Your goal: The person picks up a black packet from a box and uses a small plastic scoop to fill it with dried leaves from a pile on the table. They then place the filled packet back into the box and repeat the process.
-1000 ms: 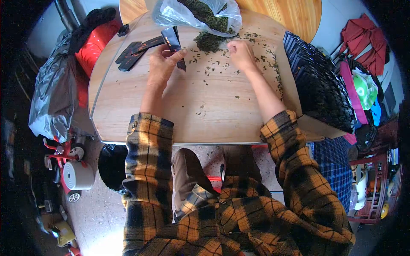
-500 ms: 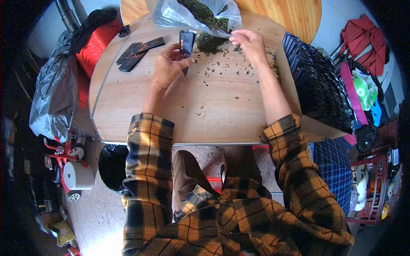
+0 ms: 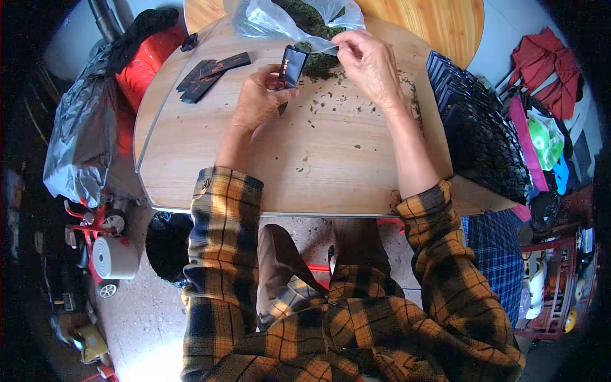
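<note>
a person in a yellow-and-black plaid shirt works at a round wooden bench (image 3: 318,165), seen from above. the left hand (image 3: 258,102) is closed around a small black pouch (image 3: 291,65), thumb and fingers gripping its lower half so that it stands upright with its mouth tilted toward a pile of dried leaves (image 3: 321,63). the right hand (image 3: 369,63) hovers just beside the pouch's mouth, over the pile, its fingertips (image 3: 338,42) drawn together in a pinch at the edge of a clear plastic bag (image 3: 267,22) that holds more of the leaves; whether the pinch has leaves or only plastic in it cannot be made out.

flat black pouches (image 3: 207,71) lie in a loose fan on the bench to the left, well apart from the hands. a box of upright black pouches (image 3: 477,121) stands at the bench's right edge. leaf crumbs (image 3: 331,102) are scattered across the wood between the two hands.

judging by the pose, the step in hand is loading the held pouch with leaves, and it looks only just begun. the next move calls for the pouch's mouth to be held open and steady beneath the right fingertips, close to the pile, so that little falls onto the bench.
</note>
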Action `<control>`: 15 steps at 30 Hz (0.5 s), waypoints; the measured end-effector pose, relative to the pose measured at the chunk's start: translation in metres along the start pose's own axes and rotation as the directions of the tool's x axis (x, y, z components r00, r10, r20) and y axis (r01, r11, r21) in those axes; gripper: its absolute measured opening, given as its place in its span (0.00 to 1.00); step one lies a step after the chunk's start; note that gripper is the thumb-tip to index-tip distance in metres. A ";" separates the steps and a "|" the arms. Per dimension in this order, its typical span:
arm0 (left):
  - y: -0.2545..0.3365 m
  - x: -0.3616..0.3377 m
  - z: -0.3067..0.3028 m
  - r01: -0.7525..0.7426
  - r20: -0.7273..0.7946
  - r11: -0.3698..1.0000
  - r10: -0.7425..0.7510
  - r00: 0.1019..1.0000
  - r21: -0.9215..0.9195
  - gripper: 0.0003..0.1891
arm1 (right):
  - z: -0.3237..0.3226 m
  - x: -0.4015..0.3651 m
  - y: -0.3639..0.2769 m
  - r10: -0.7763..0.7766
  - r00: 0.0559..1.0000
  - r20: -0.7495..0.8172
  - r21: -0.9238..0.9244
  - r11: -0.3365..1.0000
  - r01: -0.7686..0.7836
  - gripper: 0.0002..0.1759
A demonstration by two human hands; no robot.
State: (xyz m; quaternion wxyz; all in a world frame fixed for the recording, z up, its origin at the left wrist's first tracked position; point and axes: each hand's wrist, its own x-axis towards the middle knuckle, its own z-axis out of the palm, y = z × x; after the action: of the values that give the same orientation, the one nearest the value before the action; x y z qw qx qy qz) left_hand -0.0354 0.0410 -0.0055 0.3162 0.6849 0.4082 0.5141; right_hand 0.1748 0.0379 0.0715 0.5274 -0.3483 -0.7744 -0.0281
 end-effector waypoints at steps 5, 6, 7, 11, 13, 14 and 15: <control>0.000 0.000 -0.001 0.029 0.012 1.000 -0.029 1.000 0.001 0.28 | 0.006 0.000 -0.011 -0.294 0.956 -0.013 -0.269 0.921 0.280 0.07; 0.001 0.000 -0.001 0.035 0.011 0.999 -0.035 0.999 -0.006 0.28 | 0.007 -0.001 -0.015 -0.329 0.944 -0.005 -0.315 0.897 0.311 0.09; 0.003 0.000 -0.001 0.035 0.012 0.999 -0.035 0.999 -0.007 0.28 | 0.007 -0.002 -0.016 -0.363 0.932 0.005 -0.360 0.869 0.340 0.11; 0.005 0.000 -0.001 0.047 0.008 0.999 -0.047 0.999 0.022 0.28 | 0.008 -0.002 -0.015 -0.365 0.931 -0.019 -0.376 0.865 0.332 0.10; 0.002 0.000 -0.001 0.042 0.005 0.999 -0.042 0.999 -0.002 0.28 | 0.004 -0.001 -0.014 -0.357 0.932 -0.070 -0.418 0.858 0.297 0.09; 0.001 0.001 -0.002 0.068 0.018 0.996 -0.067 0.998 -0.066 0.27 | 0.003 -0.001 -0.012 -0.357 0.931 -0.071 -0.419 0.858 0.297 0.09; 0.004 0.001 -0.002 0.094 0.035 0.987 -0.090 0.995 -0.129 0.27 | 0.001 0.000 -0.010 -0.293 0.951 -0.097 -0.390 0.891 0.235 0.07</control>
State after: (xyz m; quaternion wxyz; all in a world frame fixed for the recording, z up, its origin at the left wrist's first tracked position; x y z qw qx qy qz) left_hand -0.0360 0.0398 -0.0010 0.3895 0.6506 0.4002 0.5146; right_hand 0.1681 0.0304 0.0744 0.5005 -0.3302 -0.7522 -0.2731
